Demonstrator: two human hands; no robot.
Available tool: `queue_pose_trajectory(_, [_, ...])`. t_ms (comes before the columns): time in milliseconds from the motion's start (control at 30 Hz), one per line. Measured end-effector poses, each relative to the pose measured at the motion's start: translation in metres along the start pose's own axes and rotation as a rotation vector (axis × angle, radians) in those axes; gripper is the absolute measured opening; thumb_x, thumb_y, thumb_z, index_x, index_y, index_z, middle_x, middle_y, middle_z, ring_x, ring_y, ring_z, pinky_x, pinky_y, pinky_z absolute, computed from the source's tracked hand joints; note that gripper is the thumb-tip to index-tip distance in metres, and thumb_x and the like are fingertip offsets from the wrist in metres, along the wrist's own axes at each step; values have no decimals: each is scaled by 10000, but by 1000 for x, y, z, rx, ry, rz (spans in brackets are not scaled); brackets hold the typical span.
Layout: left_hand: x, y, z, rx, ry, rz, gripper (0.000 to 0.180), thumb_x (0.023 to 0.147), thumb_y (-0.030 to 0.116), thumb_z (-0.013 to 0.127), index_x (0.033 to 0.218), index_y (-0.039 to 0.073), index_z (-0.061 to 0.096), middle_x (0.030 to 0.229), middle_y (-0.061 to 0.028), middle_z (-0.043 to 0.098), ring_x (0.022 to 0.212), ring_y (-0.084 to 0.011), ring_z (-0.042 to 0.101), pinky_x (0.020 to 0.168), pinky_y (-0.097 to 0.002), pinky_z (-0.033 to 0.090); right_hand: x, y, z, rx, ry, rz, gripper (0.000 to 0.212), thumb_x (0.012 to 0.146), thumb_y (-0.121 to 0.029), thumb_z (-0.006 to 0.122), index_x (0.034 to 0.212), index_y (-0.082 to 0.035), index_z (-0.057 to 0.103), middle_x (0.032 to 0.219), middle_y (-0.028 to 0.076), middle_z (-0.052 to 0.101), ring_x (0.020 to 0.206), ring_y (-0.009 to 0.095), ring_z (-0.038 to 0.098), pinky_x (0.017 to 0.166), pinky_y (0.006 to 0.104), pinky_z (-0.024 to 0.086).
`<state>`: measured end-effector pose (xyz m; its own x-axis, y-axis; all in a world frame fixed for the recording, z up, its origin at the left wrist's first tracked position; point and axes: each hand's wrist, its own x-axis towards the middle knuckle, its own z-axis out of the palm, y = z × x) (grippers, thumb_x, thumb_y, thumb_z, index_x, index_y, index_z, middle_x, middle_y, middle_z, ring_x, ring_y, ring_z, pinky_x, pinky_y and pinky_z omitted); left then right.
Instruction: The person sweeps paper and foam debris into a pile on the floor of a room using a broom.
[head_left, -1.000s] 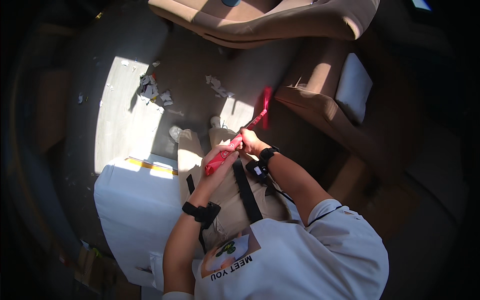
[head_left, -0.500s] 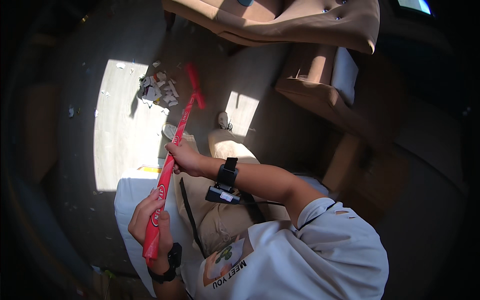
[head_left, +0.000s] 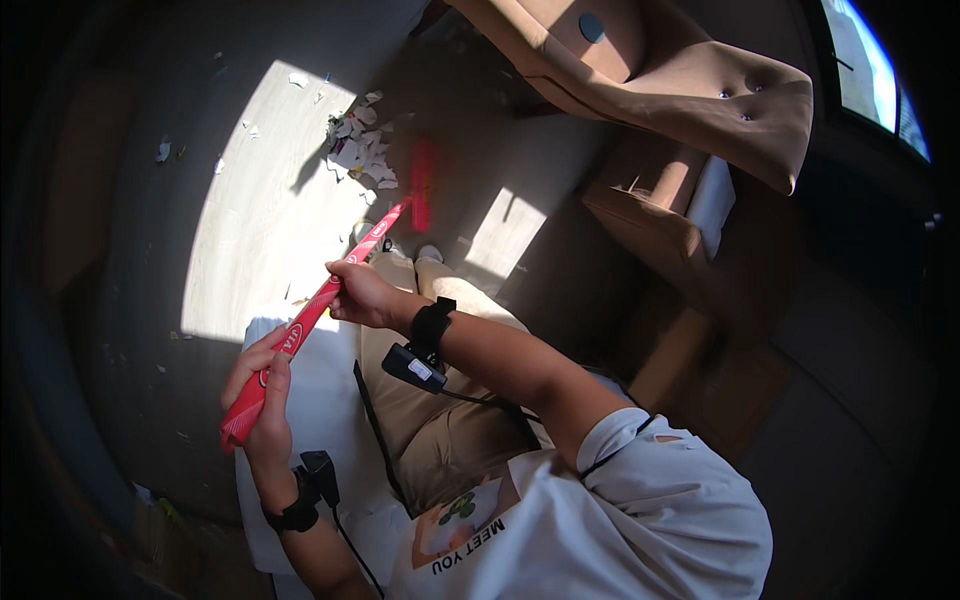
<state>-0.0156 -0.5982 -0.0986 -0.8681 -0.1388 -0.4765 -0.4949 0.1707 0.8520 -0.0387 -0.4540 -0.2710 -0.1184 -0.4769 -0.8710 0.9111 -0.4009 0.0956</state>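
Red broom [head_left: 312,312], count 1: held aslant, its blurred head [head_left: 422,190] just right of the paper pile [head_left: 358,155]. Floor contact of the head: cannot tell. Left hand [head_left: 270,422]: fingers wrapped around the near end of the handle. Right hand [head_left: 368,296]: fingers curled around the handle farther along. Progress, judged: partial. 1 pile is gathered; at least 4 loose scraps [head_left: 163,150] lie apart on the floor [head_left: 225,250], uncollected. Pile contents overlap; not countable. Wristbands [head_left: 432,325]: 2.
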Motion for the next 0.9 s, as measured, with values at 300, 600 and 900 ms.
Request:
queue_pose_trajectory(300, [-30,-52,2,-437,507,-61,201,883,158,404,876,-32,472,1030,-218,539,1005,-304,529,869,-415,425,-19,-21,23,-359,248,-271,197,884,-240,451,894,-96,316,603,62,476,411,150,487,373,276,420])
queue_pose_trajectory(600, [40,-157,159,-1020,342,-579,404,900,275,434,1175,-22,432,1099,-133,522,1000,-228,543,817,-315,472,54,-149,-118,-705,487,-466,220,855,-193,498,873,-82,308,622,60,445,422,155,477,335,262,387])
queue_pose_trajectory(900, [170,-192,307,-1447,119,-680,411,862,243,530,1208,39,441,1068,-118,547,851,-165,599,736,-257,500,99,-310,-220,-869,748,-522,187,838,-258,504,842,-99,405,609,40,459,521,140,513,402,272,414])
